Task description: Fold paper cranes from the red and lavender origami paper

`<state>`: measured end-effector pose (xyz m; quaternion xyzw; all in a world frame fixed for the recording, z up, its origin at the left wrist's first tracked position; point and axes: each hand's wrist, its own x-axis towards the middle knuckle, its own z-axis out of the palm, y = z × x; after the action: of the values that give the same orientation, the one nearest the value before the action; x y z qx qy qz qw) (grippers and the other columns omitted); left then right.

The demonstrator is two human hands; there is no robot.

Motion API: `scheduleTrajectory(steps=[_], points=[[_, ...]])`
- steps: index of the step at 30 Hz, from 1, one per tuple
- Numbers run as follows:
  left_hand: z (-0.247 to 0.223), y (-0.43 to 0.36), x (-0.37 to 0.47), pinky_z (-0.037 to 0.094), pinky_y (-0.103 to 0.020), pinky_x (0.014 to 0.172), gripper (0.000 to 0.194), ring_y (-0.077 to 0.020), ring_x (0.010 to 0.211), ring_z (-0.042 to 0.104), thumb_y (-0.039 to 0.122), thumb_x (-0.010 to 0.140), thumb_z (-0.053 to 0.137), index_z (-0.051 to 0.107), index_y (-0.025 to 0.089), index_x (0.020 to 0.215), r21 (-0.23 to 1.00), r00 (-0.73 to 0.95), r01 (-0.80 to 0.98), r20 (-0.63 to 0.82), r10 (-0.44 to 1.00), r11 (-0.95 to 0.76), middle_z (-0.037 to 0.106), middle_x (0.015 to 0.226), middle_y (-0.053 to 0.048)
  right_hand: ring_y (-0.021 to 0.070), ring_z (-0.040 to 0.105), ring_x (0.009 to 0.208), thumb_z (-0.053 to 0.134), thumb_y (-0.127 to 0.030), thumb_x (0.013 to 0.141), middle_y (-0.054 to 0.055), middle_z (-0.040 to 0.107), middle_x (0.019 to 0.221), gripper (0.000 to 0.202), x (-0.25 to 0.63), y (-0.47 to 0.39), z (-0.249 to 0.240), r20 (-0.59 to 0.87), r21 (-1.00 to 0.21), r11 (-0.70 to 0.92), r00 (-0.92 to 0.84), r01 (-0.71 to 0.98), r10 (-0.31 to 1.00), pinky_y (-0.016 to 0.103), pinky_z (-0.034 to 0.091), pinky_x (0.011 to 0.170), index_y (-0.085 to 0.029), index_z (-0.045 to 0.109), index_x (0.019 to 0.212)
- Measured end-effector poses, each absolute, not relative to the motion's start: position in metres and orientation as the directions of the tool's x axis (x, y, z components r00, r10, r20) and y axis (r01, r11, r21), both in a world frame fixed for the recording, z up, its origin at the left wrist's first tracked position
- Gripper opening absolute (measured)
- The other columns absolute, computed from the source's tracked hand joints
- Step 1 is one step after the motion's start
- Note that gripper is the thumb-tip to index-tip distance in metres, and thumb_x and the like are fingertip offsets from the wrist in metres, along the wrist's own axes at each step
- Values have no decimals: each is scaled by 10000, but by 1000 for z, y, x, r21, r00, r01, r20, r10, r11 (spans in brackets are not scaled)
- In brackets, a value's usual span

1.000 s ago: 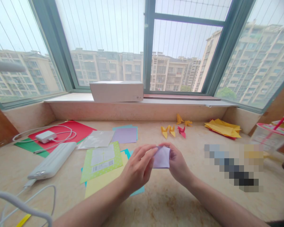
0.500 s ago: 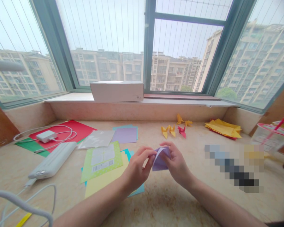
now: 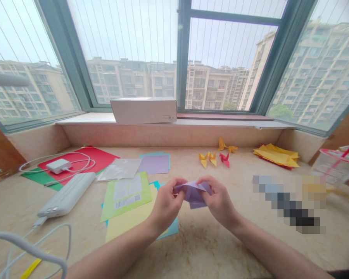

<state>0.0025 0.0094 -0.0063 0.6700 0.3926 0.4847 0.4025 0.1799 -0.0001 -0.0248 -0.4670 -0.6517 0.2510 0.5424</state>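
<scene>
We are pinching the half-folded lilac paper (image 3: 193,192) between left hand (image 3: 165,204) and right hand (image 3: 219,201); uneven pulling is risking a tear.

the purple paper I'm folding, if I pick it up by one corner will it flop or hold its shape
The purple paper looks thin yet already creased into layers, so it probably holds shape better than a flat sheet. Pinched between the left hand and right hand, it seems very light; loose flaps may spring open.
</scene>
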Motion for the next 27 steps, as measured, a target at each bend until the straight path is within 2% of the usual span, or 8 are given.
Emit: scheduleTrajectory(steps=[4,8,14,20,23,27], points=[[0,10,1,552,-272,659,201,-176,706,685,292,856,610,688,127,940,967,263,-43,253,931,-251,733,797,-50,203,638,915,550,-96,806,40,671,962,300,184,-2,-20,568,-775,550,-41,311,822,329,520,815,-256,754,956],[5,7,2,592,-350,747,304,-205,759,709,402,888,603,707,118,918,969,345,-186,219,913,-162,747,832,-63,206,647,930,568,-112,815,55,669,1022,349,186,-4,-18,557,-785,546,-50,293,829,332,558,794,-291,788,1020],[4,6,0,597,-396,821,448,-241,826,725,527,905,588,722,104,844,959,354,-258,205,913,-115,745,781,-77,212,649,975,580,-116,831,66,647,1078,388,188,-7,-18,620,-720,609,-86,333,780,359,568,847,-307,765,1114],[-1,10,1,586,-423,848,476,-254,836,732,541,910,587,729,87,895,936,361,-351,174,916,-40,764,845,-113,225,649,995,629,-199,878,89,618,1112,328,189,-9,-16,641,-683,635,-121,361,758,372,563,851,-287,738,1175],[-2,11,2,580,-433,854,501,-258,837,735,559,915,573,732,84,893,934,376,-356,167,911,-24,766,837,-122,227,646,997,636,-257,905,88,625,1095,279,189,-8,-16,634,-686,619,-103,382,766,387,557,868,-288,745,1160],[1,8,2,574,-416,864,526,-264,891,730,586,899,581,741,87,936,945,392,-317,208,896,-81,769,871,-124,215,650,971,594,-241,934,80,636,1084,266,187,-6,-19,632,-696,607,-72,384,771,364,568,829,-295,753,1140]])
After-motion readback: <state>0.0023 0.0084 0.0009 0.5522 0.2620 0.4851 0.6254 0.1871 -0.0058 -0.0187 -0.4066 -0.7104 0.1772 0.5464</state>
